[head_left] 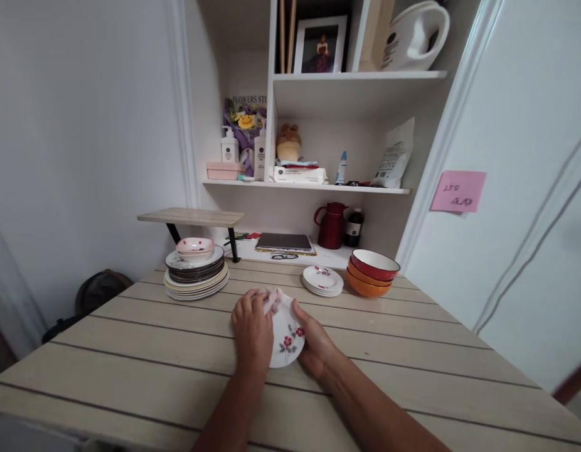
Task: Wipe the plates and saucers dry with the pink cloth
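A small white plate (283, 351) with red flowers and grey leaves is held tilted over the middle of the table. My right hand (316, 342) grips its right rim, the thumb on the upper face and the other fingers behind. At the plate's upper left, my left hand (253, 326) is closed on a pale pinkish cloth (274, 300) and presses it against the rim. Part of the plate is hidden under that hand. Beyond my right hand sits a short stack of matching flowered plates (323, 279).
Stacked bowls (373, 276), red over orange, stand at the back right. Larger plates (196, 285) with small bowls (195, 249) on top are piled at the back left, near a small raised shelf (191, 217). Behind lie a laptop (284, 242), glasses (285, 256) and a red jug (332, 226).
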The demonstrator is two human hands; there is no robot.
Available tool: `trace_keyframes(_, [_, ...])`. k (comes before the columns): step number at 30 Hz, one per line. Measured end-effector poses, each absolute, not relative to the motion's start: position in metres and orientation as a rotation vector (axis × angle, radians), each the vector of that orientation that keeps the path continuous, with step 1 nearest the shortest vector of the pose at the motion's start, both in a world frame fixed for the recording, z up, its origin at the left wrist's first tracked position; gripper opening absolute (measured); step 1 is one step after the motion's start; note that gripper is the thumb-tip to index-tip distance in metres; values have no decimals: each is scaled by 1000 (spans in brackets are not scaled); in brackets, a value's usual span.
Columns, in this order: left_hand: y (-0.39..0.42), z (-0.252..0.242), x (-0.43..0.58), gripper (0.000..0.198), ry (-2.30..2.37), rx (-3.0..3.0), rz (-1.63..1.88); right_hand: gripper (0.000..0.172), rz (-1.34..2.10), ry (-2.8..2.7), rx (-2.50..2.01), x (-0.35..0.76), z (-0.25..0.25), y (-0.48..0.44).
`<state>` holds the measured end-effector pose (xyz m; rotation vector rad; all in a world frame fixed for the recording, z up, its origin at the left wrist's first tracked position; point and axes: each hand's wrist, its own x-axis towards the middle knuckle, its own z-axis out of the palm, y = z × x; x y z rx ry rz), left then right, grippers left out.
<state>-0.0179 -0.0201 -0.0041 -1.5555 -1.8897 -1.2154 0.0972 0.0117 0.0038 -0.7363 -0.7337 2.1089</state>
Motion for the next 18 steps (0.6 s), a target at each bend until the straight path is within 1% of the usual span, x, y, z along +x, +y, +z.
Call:
trace_keyframes(3, [-16,-8,-15,25,-1793,-1729,-1228,42,2102,-696,-714,97,1,15])
trace_keyframes(6, [-15,-11,-8,29,-1708,-1945,-1183,42,2112,-637,-645,99,-3,23])
trace_keyframes(9, [-17,-11,0,34,-1626,-2163,-1130,48,2137,-558,-606,104,-2,31])
trace_keyframes(12, [-20,-10,6,32,-1557,-2339,-1061,55,2122,-515,-679,115,3,40])
trace_keyframes(15, [-22,-9,7,31,-1599,-2329,-1005,62,2110,-528,-638,127,7,50])
trace_keyframes(18, [-22,-9,3,31,-1723,-2172,-1020,58,2057,-581,-549,134,7,58])
